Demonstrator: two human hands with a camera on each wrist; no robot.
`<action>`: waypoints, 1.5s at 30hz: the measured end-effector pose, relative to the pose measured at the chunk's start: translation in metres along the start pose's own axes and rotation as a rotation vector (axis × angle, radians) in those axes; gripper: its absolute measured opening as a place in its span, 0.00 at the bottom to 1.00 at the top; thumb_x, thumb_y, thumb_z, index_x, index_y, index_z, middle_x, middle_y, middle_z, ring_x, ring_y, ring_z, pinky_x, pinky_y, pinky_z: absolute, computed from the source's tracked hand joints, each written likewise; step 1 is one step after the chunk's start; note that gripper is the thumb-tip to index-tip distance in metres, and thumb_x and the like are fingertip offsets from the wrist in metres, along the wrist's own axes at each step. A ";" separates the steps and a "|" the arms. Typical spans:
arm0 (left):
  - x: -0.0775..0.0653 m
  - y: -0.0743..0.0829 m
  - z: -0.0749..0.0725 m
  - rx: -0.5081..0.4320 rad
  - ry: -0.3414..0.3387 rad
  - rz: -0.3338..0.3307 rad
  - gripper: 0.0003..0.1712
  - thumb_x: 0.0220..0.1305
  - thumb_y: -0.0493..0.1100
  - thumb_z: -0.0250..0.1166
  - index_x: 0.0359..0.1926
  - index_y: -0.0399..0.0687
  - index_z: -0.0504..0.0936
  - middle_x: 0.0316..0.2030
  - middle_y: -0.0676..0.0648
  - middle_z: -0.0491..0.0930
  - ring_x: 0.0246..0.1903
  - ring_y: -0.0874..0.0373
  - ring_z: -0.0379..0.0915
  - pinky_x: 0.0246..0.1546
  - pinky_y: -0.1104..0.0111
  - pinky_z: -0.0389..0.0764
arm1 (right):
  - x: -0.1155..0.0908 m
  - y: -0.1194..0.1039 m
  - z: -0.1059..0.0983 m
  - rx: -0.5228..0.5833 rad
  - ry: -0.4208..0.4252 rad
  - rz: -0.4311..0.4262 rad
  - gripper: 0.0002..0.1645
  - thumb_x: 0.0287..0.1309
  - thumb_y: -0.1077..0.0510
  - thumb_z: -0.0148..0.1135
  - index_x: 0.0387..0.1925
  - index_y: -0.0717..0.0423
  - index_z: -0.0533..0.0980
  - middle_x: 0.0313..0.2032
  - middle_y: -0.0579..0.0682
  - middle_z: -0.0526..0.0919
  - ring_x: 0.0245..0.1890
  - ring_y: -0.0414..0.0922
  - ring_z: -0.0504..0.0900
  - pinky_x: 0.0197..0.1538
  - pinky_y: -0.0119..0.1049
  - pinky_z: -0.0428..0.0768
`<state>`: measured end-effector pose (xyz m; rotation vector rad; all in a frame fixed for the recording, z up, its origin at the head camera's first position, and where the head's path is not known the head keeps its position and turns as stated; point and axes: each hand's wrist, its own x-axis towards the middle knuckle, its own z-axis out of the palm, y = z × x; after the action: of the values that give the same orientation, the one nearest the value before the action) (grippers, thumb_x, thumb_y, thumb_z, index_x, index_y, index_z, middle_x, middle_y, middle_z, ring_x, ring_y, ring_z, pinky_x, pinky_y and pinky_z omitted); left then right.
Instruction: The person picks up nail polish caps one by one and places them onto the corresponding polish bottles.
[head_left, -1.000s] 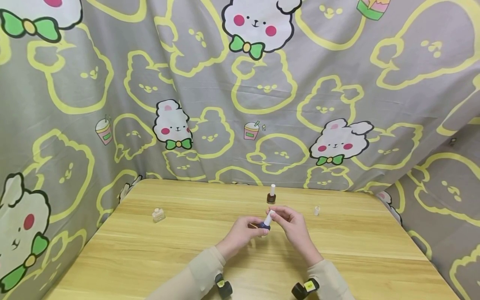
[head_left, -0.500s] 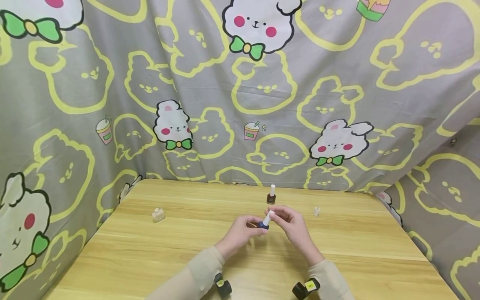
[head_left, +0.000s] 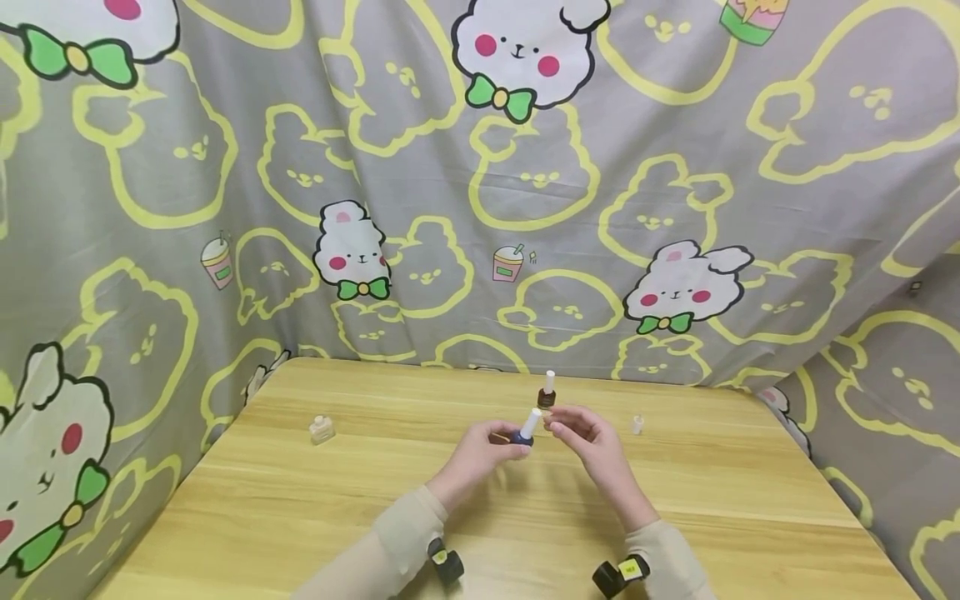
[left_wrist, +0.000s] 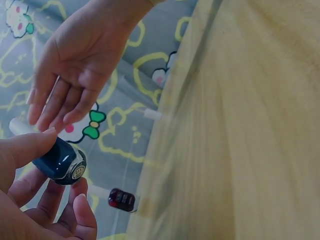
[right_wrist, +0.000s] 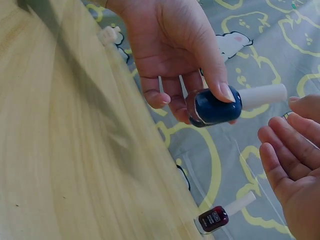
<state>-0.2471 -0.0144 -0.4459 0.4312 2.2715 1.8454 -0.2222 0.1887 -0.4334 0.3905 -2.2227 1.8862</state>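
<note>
My left hand (head_left: pixel 474 457) pinches a dark blue nail polish bottle (right_wrist: pixel 216 106) between thumb and fingers, a little above the table. The bottle is tilted, and its long white cap (right_wrist: pixel 262 96) is on. Just right of the cap is my right hand (head_left: pixel 596 446). Its fingers are loosely extended and hold nothing; both wrist views show a gap between them and the cap. Behind the hands, a dark red nail polish bottle (head_left: pixel 547 399) with a white cap stands upright near the table's back edge.
A small pale bottle (head_left: pixel 322 430) with a short neck stands at the left on the wooden table (head_left: pixel 360 500). Further right is a small white piece (head_left: pixel 637 425), too small to make out fully. A patterned grey curtain (head_left: pixel 420 183) hangs behind the table and at both sides.
My right fingers have let go of the blue bottle's white cap and moved off to the right. My left hand keeps its grip and has risen slightly with the bottle.
</note>
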 end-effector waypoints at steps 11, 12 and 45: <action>0.010 0.001 -0.010 0.043 0.044 0.001 0.19 0.53 0.43 0.73 0.47 0.44 0.84 0.45 0.45 0.84 0.42 0.56 0.77 0.43 0.67 0.77 | 0.005 -0.003 -0.020 0.030 0.081 -0.025 0.20 0.64 0.60 0.61 0.53 0.69 0.74 0.40 0.36 0.87 0.42 0.33 0.84 0.47 0.27 0.81; 0.011 0.000 -0.011 0.047 0.049 0.000 0.19 0.54 0.43 0.73 0.47 0.43 0.84 0.45 0.44 0.84 0.42 0.55 0.77 0.43 0.67 0.77 | 0.005 -0.003 -0.022 0.031 0.089 -0.031 0.20 0.64 0.60 0.61 0.53 0.69 0.74 0.40 0.36 0.87 0.42 0.33 0.84 0.47 0.26 0.81; 0.068 -0.017 -0.028 -0.008 0.148 -0.085 0.19 0.56 0.39 0.71 0.49 0.41 0.83 0.49 0.42 0.79 0.43 0.53 0.76 0.48 0.58 0.78 | 0.015 0.005 -0.085 0.252 0.555 -0.045 0.06 0.59 0.69 0.63 0.39 0.66 0.80 0.28 0.42 0.87 0.30 0.37 0.85 0.39 0.25 0.82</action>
<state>-0.3219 -0.0204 -0.4543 0.1990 2.3351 1.9011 -0.2397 0.2718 -0.4194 -0.0514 -1.6138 1.9542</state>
